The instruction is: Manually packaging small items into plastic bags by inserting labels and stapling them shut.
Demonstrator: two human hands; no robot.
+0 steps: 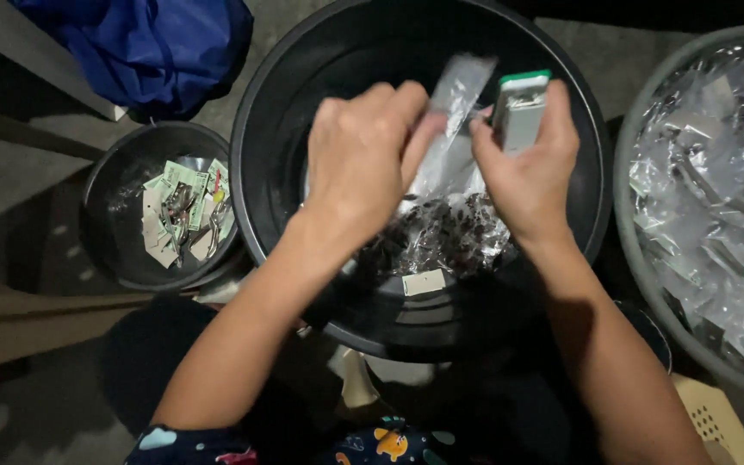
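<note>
Both my hands hover over a large black basin (pixel 279 129). My left hand (pixel 363 155) pinches a long clear plastic sleeve (pixel 458 90) that stands up between the hands. My right hand (pixel 529 168) grips a small silver, flat rectangular piece with a green-and-white card top (pixel 520 108), held upright beside the sleeve. Below the hands, in the basin, lies a heap of clear plastic packets with small dark pieces (pixel 445 232) and a white card (pixel 424 282).
A smaller black bucket (pixel 114 232) at the left holds green-and-white cards and metal bits. A grey tub (pixel 639 155) at the right is full of clear plastic packets. A blue bag (pixel 157 47) lies at the top left; a cream perforated crate corner (pixel 721 422) sits bottom right.
</note>
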